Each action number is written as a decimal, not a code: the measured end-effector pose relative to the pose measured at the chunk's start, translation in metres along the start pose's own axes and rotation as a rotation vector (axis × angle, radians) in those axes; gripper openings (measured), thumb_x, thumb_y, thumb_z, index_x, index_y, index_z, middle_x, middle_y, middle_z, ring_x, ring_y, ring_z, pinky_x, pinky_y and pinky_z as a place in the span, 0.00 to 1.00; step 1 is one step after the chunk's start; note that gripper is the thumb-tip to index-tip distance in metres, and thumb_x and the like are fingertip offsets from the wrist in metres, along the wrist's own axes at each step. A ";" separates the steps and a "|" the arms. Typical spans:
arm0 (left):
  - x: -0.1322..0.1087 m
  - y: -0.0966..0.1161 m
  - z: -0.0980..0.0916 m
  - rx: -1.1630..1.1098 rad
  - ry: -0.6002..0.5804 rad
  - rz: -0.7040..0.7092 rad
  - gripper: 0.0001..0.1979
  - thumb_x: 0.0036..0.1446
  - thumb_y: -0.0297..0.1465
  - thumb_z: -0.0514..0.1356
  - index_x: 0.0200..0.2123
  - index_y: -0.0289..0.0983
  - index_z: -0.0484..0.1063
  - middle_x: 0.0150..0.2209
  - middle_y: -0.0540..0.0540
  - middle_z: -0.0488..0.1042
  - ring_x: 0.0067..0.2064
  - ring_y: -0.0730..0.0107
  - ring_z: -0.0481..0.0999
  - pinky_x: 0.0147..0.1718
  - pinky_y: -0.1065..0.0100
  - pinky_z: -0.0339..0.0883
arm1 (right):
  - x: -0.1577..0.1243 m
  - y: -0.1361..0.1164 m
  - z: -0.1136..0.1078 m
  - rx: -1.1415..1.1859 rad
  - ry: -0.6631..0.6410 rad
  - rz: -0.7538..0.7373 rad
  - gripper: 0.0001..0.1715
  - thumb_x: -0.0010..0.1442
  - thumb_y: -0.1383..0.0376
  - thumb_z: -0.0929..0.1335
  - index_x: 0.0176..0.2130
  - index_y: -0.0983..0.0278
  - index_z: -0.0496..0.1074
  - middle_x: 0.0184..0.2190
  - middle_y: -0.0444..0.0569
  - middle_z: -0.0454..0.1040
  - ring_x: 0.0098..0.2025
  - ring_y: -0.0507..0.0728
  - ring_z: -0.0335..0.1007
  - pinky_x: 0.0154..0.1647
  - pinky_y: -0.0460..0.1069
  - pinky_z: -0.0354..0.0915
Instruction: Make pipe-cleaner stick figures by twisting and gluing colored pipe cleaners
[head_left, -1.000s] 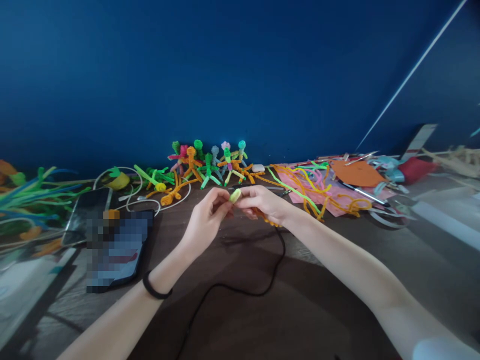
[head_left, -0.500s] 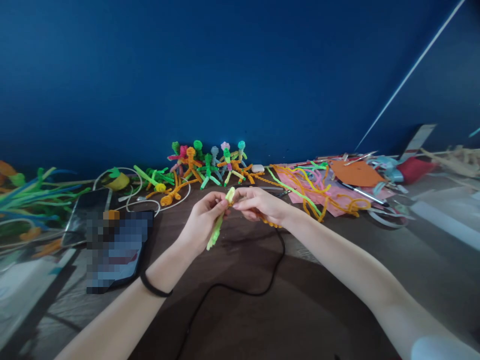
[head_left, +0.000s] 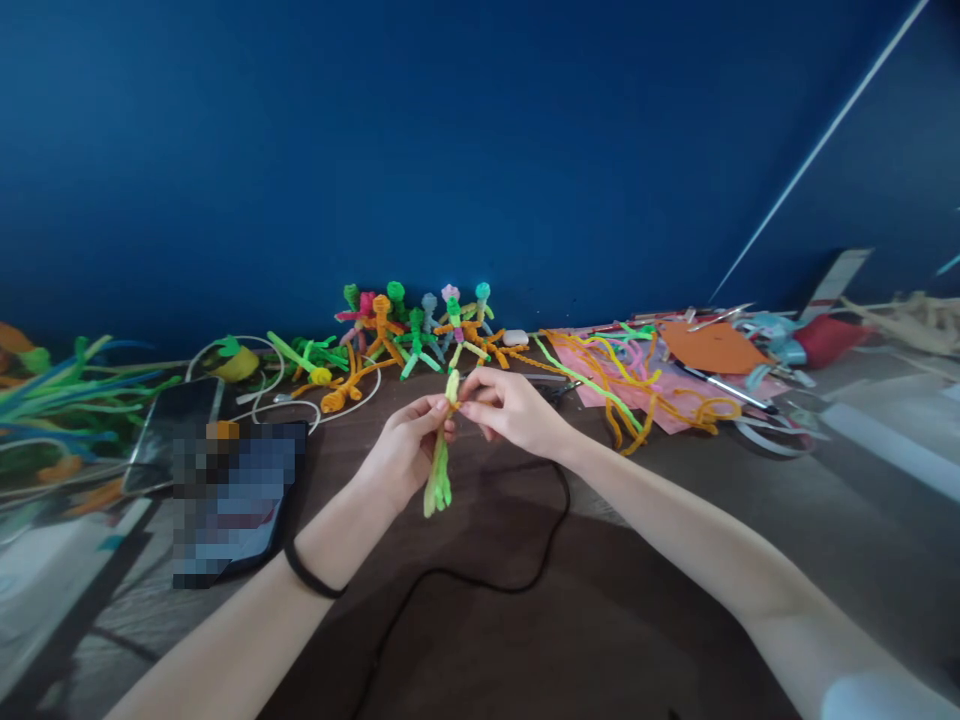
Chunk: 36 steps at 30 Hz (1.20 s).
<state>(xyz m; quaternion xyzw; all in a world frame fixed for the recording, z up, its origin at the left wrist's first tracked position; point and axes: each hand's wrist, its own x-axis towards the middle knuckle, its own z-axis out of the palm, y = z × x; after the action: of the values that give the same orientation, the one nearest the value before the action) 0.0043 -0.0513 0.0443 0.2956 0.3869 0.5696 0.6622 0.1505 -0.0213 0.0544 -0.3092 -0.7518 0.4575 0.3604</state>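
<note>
My left hand (head_left: 401,455) and my right hand (head_left: 510,408) meet above the dark wooden table (head_left: 600,600). Both pinch the top of a light green pipe-cleaner piece (head_left: 439,470); its fuzzy ends hang down below my left fingers. A small orange bit shows where the fingertips meet. Behind my hands, against the blue wall, stands a row of finished pipe-cleaner figures (head_left: 420,325) in orange, green, pink and teal.
A phone or tablet (head_left: 225,495) lies at left, with white cables (head_left: 277,395) and loose pipe cleaners (head_left: 67,395) beyond it. A black cable (head_left: 480,575) curls under my hands. Orange and green pipe cleaners on pink paper (head_left: 637,385), scissors (head_left: 772,425) and paper scraps lie at right.
The green piece has been turned from bunched between my fingertips to hanging straight down. The orange strand under my right hand is no longer in sight. Both hands stayed nearly in place.
</note>
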 end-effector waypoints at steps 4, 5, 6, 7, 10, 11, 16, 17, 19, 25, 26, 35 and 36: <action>0.000 0.001 0.001 -0.039 0.015 -0.025 0.04 0.44 0.18 0.59 0.24 0.30 0.71 0.22 0.50 0.67 0.21 0.83 0.65 0.19 0.81 0.62 | -0.002 0.000 0.003 -0.131 0.083 -0.114 0.03 0.55 0.66 0.64 0.31 0.65 0.66 0.22 0.43 0.68 0.24 0.49 0.64 0.27 0.44 0.60; 0.001 0.001 0.001 -0.038 0.026 -0.028 0.04 0.45 0.18 0.58 0.24 0.30 0.71 0.21 0.50 0.67 0.20 0.83 0.65 0.19 0.81 0.62 | -0.002 0.001 0.004 -0.167 0.103 -0.143 0.03 0.55 0.67 0.64 0.31 0.65 0.66 0.24 0.44 0.69 0.26 0.49 0.65 0.29 0.44 0.60; 0.001 0.001 0.001 -0.032 0.039 -0.029 0.04 0.45 0.18 0.58 0.23 0.31 0.70 0.21 0.50 0.67 0.20 0.83 0.65 0.18 0.81 0.62 | -0.002 0.001 0.004 -0.203 0.121 -0.172 0.03 0.55 0.67 0.64 0.31 0.65 0.67 0.27 0.45 0.70 0.28 0.50 0.66 0.31 0.45 0.60; 0.001 0.001 0.001 -0.023 0.053 -0.029 0.05 0.45 0.18 0.57 0.23 0.31 0.70 0.20 0.50 0.66 0.20 0.83 0.65 0.18 0.81 0.62 | -0.002 0.002 0.004 -0.238 0.135 -0.201 0.03 0.55 0.68 0.64 0.31 0.65 0.67 0.28 0.46 0.71 0.30 0.50 0.66 0.32 0.45 0.61; 0.001 0.001 0.000 0.023 0.083 -0.013 0.05 0.44 0.19 0.58 0.21 0.31 0.69 0.19 0.51 0.66 0.19 0.82 0.66 0.18 0.81 0.61 | -0.002 0.004 0.005 -0.354 0.137 -0.290 0.04 0.56 0.69 0.63 0.32 0.65 0.67 0.31 0.48 0.72 0.33 0.52 0.67 0.35 0.45 0.60; 0.001 0.001 -0.001 0.042 0.089 -0.004 0.05 0.44 0.19 0.58 0.21 0.32 0.68 0.19 0.51 0.66 0.19 0.82 0.66 0.18 0.80 0.61 | -0.002 0.006 0.005 -0.398 0.128 -0.317 0.05 0.57 0.69 0.62 0.33 0.65 0.67 0.32 0.48 0.72 0.34 0.52 0.67 0.36 0.46 0.60; -0.001 0.000 -0.001 0.138 0.099 0.044 0.04 0.43 0.22 0.60 0.22 0.33 0.67 0.19 0.52 0.67 0.20 0.81 0.67 0.19 0.78 0.62 | -0.003 0.011 0.006 -0.553 0.063 -0.340 0.08 0.60 0.67 0.59 0.35 0.64 0.67 0.35 0.51 0.71 0.37 0.54 0.67 0.38 0.47 0.59; -0.002 0.000 -0.001 0.161 0.099 0.049 0.04 0.43 0.22 0.61 0.22 0.33 0.67 0.19 0.51 0.67 0.20 0.80 0.67 0.20 0.78 0.62 | -0.003 0.011 0.006 -0.563 0.054 -0.335 0.08 0.60 0.67 0.59 0.34 0.64 0.67 0.35 0.51 0.71 0.36 0.54 0.67 0.38 0.47 0.59; -0.003 0.001 -0.001 0.216 0.084 0.052 0.04 0.43 0.24 0.61 0.24 0.33 0.67 0.19 0.51 0.68 0.20 0.79 0.68 0.21 0.76 0.63 | -0.003 0.010 0.005 -0.559 0.051 -0.333 0.08 0.60 0.67 0.60 0.32 0.64 0.67 0.33 0.50 0.71 0.35 0.53 0.66 0.36 0.47 0.58; 0.001 0.007 -0.008 0.525 -0.025 0.342 0.06 0.49 0.29 0.58 0.33 0.35 0.68 0.28 0.49 0.72 0.30 0.73 0.73 0.32 0.70 0.67 | 0.001 0.005 0.001 -0.272 0.089 -0.214 0.05 0.56 0.68 0.63 0.29 0.65 0.66 0.24 0.45 0.69 0.28 0.50 0.64 0.31 0.45 0.59; 0.003 0.008 -0.010 0.621 -0.013 0.446 0.07 0.48 0.28 0.58 0.34 0.35 0.68 0.31 0.48 0.72 0.33 0.72 0.73 0.34 0.70 0.67 | 0.002 0.005 0.000 -0.202 0.087 -0.167 0.05 0.55 0.67 0.63 0.28 0.65 0.65 0.23 0.44 0.68 0.27 0.50 0.63 0.30 0.45 0.60; -0.003 0.018 -0.015 1.127 -0.153 0.781 0.09 0.48 0.28 0.58 0.36 0.41 0.73 0.42 0.45 0.75 0.45 0.63 0.72 0.47 0.62 0.61 | 0.008 0.009 -0.002 0.338 -0.002 0.203 0.15 0.44 0.62 0.71 0.26 0.66 0.61 0.16 0.39 0.66 0.13 0.43 0.51 0.12 0.41 0.44; -0.005 0.020 -0.014 1.109 -0.166 0.782 0.09 0.48 0.28 0.58 0.35 0.41 0.74 0.41 0.45 0.76 0.45 0.62 0.72 0.47 0.62 0.62 | 0.008 0.008 -0.002 0.371 -0.010 0.220 0.16 0.43 0.62 0.72 0.26 0.66 0.61 0.16 0.39 0.65 0.12 0.43 0.51 0.12 0.41 0.44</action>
<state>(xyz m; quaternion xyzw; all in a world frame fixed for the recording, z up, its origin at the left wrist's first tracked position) -0.0185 -0.0536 0.0538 0.7519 0.4343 0.4599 0.1859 0.1485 -0.0114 0.0501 -0.3153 -0.6183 0.6261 0.3553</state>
